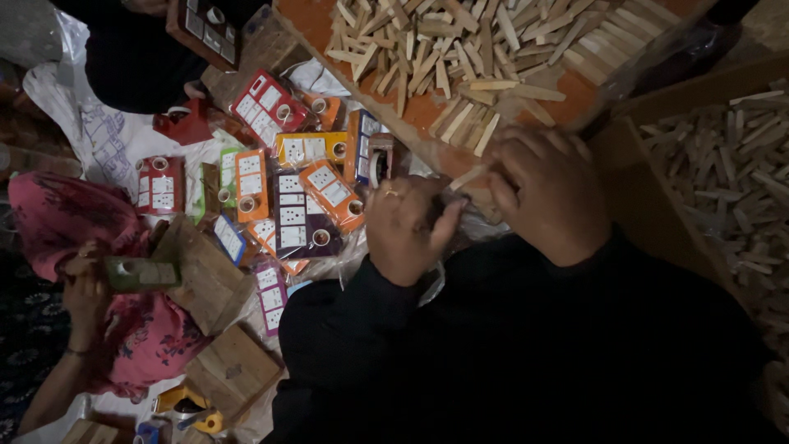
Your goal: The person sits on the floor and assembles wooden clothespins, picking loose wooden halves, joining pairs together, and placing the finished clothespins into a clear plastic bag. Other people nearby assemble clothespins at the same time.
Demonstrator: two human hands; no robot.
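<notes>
Your left hand (408, 228) is curled shut around something dark that the dim light hides, thumb pressed over it; your right hand (544, 193) is closed, knuckles up, pinching one end of a pale wooden stick (467, 178) that pokes out between the two hands. Both fists sit at the near edge of the orange board (415, 111), just below its heap of loose wooden sticks (468, 49).

Both wrists are bent inward, the sleeves dark, the forearms converging from the bottom of the view, the hands nearly touching.

Judgement on method: keep the stick braced against the board's edge and hold the hands close, since the grip looks steadiest there (the contact point itself is hidden).

Left of the board lies a spread of coloured switch-and-socket plates (300, 193) on plastic sheeting, with a tape roll (380, 160) beside the board's near corner. Right of the board, a second pile of sticks (731, 164) fills a wooden tray. Far left of the board, another person's hand (82, 284) holds a greenish block (141, 274) above plain wooden boxes (205, 284).
</notes>
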